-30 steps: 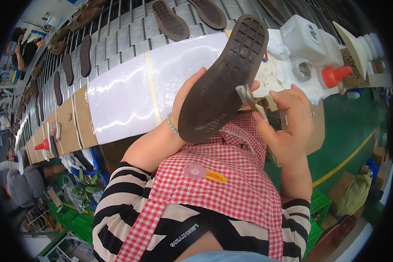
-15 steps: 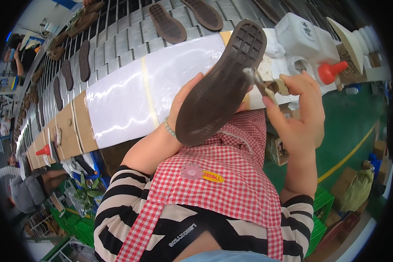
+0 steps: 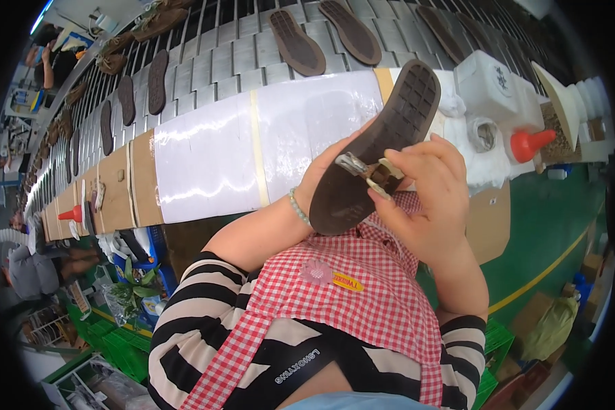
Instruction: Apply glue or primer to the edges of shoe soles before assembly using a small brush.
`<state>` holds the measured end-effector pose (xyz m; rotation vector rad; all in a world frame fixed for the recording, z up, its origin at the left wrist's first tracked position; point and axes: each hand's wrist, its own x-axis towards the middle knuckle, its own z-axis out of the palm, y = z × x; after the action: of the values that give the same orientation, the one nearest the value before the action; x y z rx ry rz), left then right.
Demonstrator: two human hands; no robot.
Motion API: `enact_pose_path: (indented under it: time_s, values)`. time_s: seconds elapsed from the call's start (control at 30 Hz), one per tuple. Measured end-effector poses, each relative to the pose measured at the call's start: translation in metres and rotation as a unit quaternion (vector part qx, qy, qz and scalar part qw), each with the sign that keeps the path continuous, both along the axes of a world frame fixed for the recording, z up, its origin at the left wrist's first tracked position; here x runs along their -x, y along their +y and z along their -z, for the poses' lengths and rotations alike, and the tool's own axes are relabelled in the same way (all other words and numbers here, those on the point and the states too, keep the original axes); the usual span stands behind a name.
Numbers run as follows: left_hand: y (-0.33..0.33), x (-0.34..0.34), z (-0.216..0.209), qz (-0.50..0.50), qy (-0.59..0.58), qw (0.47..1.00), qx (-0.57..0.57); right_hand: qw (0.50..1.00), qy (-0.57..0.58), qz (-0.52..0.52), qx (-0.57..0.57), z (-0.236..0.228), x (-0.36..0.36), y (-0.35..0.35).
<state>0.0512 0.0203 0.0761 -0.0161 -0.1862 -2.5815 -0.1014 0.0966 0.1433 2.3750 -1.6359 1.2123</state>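
Note:
A dark brown shoe sole (image 3: 403, 113) is held up slantwise over the front edge of the work table, its grid of hollows at the upper right end. My left hand (image 3: 314, 181) grips it from behind along its left side; most of those fingers are hidden. In my right hand (image 3: 427, 191), thumb and fingers pinch a short brush (image 3: 354, 164) with a worn handle that looks wrapped in tape. The brush's whitish tip lies over the smooth lower part of the sole and seems to touch it.
A metal slat conveyor (image 3: 232, 48) carrying several brown soles (image 3: 297, 41) runs behind the white-covered table (image 3: 205, 160). At the right stand a white plastic jug (image 3: 485, 78), a small round container (image 3: 482, 133) and a red-nozzled bottle (image 3: 531, 143). Green crates (image 3: 499, 345) stand by my right elbow.
My right hand has moved left and brought the brush from the sole's right edge onto its smooth lower part. The sole has shifted right and slightly down in view.

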Motion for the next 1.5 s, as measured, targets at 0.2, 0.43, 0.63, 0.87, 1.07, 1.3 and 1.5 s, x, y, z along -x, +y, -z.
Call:
enact_pose_path:
  time_s: [0.2, 0.43, 0.63, 0.87, 1.07, 1.3, 1.5]
  values:
    - [-0.003, -0.001, 0.007, 0.008, -0.003, 1.0, -0.022, 1.0, 0.02, 0.013, 0.01, -0.001, 0.003, -0.013]
    - [-0.029, -0.056, 0.021, -0.084, 0.045, 0.995, -0.02, 0.999, -0.014, 0.023, 0.041, -0.001, 0.006, -0.018]
    - [-0.13, -0.12, 0.068, -0.225, 0.041, 0.973, 0.021, 0.998, 0.025, 0.003, 0.049, 0.01, 0.011, -0.014]
    - [-0.245, -0.21, 0.103, -0.283, -0.09, 0.955, -0.025, 0.998, 0.021, 0.015, -0.065, 0.017, 0.005, -0.047]
    - [-0.318, -0.251, 0.102, -0.5, -0.564, 0.631, 0.185, 0.993, -0.012, 0.025, -0.117, 0.021, -0.006, -0.068]
    - [-0.299, -0.311, 0.099, -0.324, -0.919, 0.021, 0.222, 0.989, 0.02, 0.003, -0.146, 0.027, -0.005, -0.08]
    - [-0.304, -0.339, 0.101, -0.204, -0.939, 0.133, 0.243, 0.99, -0.009, 0.007, -0.138, 0.023, -0.011, -0.075]
